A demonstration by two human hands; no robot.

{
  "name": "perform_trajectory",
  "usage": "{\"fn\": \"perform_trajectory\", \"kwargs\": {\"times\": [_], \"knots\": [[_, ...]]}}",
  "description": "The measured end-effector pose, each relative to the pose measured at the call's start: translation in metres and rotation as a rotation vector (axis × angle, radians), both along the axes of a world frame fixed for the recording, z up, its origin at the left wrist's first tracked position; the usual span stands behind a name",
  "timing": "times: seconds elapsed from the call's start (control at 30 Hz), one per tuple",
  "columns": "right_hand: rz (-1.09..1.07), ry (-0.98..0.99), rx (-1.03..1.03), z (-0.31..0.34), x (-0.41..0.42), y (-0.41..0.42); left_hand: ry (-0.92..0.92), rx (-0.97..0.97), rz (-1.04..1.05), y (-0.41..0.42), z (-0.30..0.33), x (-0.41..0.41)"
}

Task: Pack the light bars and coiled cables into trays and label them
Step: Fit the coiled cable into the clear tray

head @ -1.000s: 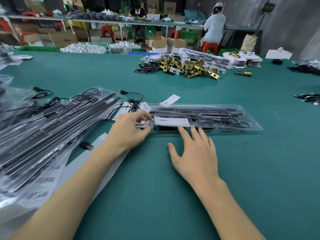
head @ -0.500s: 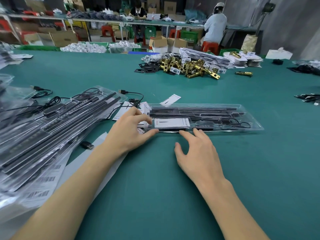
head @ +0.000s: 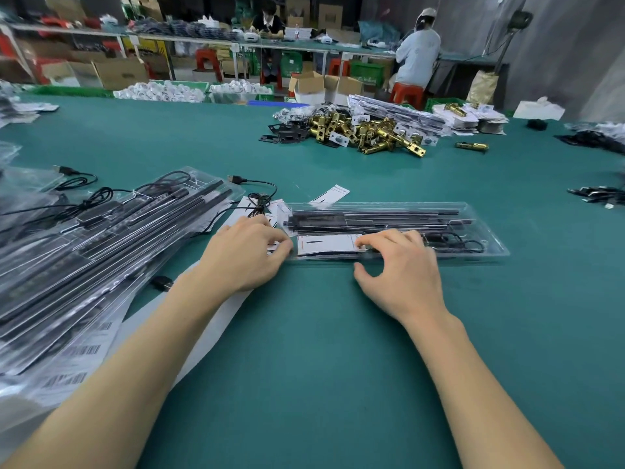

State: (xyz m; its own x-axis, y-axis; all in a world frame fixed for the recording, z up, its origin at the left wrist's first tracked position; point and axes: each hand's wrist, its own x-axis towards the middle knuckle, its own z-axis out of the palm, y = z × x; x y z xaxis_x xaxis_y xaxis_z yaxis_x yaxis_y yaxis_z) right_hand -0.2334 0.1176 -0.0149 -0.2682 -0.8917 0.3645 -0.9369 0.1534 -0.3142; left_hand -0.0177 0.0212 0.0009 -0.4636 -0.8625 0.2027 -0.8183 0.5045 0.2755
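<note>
Head view: left hand (head: 245,253) grips the left end of the clear tray (head: 487,231); right hand (head: 400,265), fingers curled, presses the white label (head: 326,244) on it.

Both my forearms are bare and reach forward from the lower corners, converging toward the clear tray (head: 487,247). My left hand (head: 245,253) sits palm down at the tray's left end, fingers curled, with the fingertips bunched against that end. My right hand (head: 402,269) lies at the tray's near edge, wrist low, fingers bent and their tips resting on top of the tray, the thumb spread out to the left, just short of the near edge
</note>
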Motion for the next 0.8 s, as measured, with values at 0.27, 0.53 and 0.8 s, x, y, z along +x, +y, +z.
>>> {"fn": "perform_trajectory", "kwargs": {"times": [0.27, 0.53, 0.8], "knots": [[-0.024, -0.196, -0.131, -0.008, -0.003, -0.006, 0.115, 0.250, 0.235, -0.014, 0.019, -0.034], [0.057, -0.293, -0.292, -0.005, -0.012, -0.003, 0.857, 0.777, 0.220, -0.020, 0.020, -0.029], [0.160, -0.341, -0.296, -0.007, -0.009, -0.006, 1.006, 0.696, 0.241, -0.013, 0.008, -0.018]]}}
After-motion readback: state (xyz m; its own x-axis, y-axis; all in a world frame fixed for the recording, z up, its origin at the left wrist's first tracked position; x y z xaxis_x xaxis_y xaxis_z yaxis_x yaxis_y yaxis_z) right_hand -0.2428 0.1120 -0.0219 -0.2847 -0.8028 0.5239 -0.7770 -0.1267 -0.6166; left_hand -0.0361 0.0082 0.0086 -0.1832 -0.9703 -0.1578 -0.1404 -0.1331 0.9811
